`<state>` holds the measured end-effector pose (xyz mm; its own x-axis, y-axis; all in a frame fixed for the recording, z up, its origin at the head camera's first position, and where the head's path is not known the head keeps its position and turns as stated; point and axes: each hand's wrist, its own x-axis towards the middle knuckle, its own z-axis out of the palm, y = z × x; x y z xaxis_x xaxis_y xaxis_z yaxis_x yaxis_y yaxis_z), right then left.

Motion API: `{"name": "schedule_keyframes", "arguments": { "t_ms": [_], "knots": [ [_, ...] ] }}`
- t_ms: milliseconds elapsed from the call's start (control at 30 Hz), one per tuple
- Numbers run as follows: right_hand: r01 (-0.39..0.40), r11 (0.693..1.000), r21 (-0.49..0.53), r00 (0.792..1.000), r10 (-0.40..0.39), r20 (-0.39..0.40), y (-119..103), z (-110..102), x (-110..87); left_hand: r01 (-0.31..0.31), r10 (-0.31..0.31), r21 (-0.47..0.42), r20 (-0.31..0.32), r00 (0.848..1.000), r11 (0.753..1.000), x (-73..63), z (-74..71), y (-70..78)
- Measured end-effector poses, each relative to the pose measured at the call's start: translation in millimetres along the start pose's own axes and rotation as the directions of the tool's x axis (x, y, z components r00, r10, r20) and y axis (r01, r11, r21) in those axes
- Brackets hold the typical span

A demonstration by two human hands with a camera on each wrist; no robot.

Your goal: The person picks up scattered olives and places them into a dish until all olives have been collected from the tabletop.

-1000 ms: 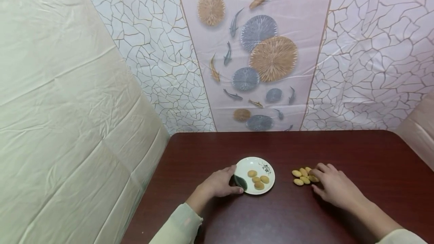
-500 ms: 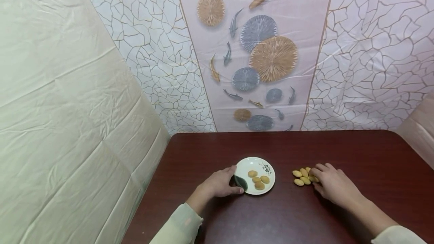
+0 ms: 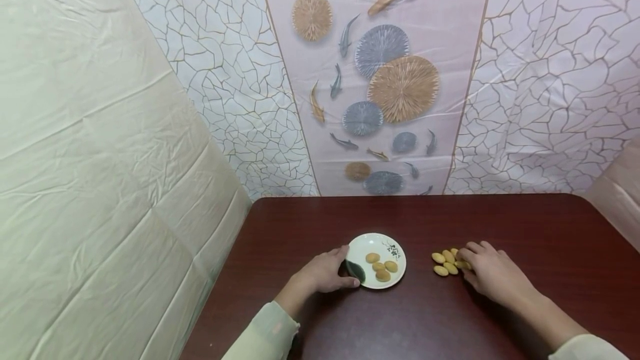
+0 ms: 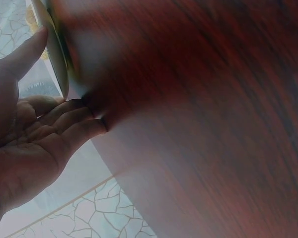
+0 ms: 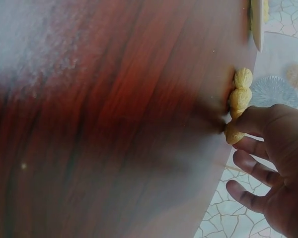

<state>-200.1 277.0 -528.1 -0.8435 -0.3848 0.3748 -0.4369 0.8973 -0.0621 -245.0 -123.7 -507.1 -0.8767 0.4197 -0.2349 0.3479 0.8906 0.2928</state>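
Note:
A small round white plate (image 3: 372, 242) with a dark green patch and a floral print stands mid-table. Several yellowish oval nuts (image 3: 378, 266) lie on it. My left hand (image 3: 325, 272) holds the plate's left rim between thumb and fingers, as the left wrist view also shows. To the right of the plate is a loose cluster of yellow oval nuts (image 3: 448, 256). At its right end my right hand (image 3: 495, 274) pinches one nut (image 5: 233, 135) with thumb and forefinger. Its ridged, shell-like surface shows in the right wrist view; the other fingers are spread loosely.
The dark red wooden tabletop (image 3: 425, 321) has rounded far corners. Behind it hangs a patterned cloth (image 3: 380, 143) with printed fish and discs. A creased pale sheet (image 3: 125, 182) runs along the left side.
My right thumb has come in against the nut at the cluster's right end. My left hand and the plate have stayed in place.

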Motion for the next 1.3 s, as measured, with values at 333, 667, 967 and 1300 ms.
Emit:
{"name": "schedule_keyframes", "arguments": {
  "t_ms": [333,667,967,1300],
  "knots": [
    [0.066,0.998,-0.010,0.994,-0.067,-0.090,-6.1,-1.4,4.1,-0.004,0.004,-0.003,-0.002,1.000,1.000,-1.3,-1.2,-0.7],
    [0.086,0.996,-0.004,0.990,-0.086,-0.111,-15.4,-0.6,6.2,0.002,-0.002,-0.009,0.008,1.000,1.000,-3.0,-2.0,1.1],
    [0.136,0.991,-0.014,0.973,-0.136,-0.186,-20.8,-0.1,10.2,-0.019,0.019,0.008,-0.009,1.000,1.000,-3.7,-3.0,0.8],
    [0.147,0.989,-0.012,0.970,-0.147,-0.194,-27.6,-2.4,13.9,-0.021,0.022,0.003,-0.010,1.000,1.000,-4.2,-4.3,1.7]
  ]
}}
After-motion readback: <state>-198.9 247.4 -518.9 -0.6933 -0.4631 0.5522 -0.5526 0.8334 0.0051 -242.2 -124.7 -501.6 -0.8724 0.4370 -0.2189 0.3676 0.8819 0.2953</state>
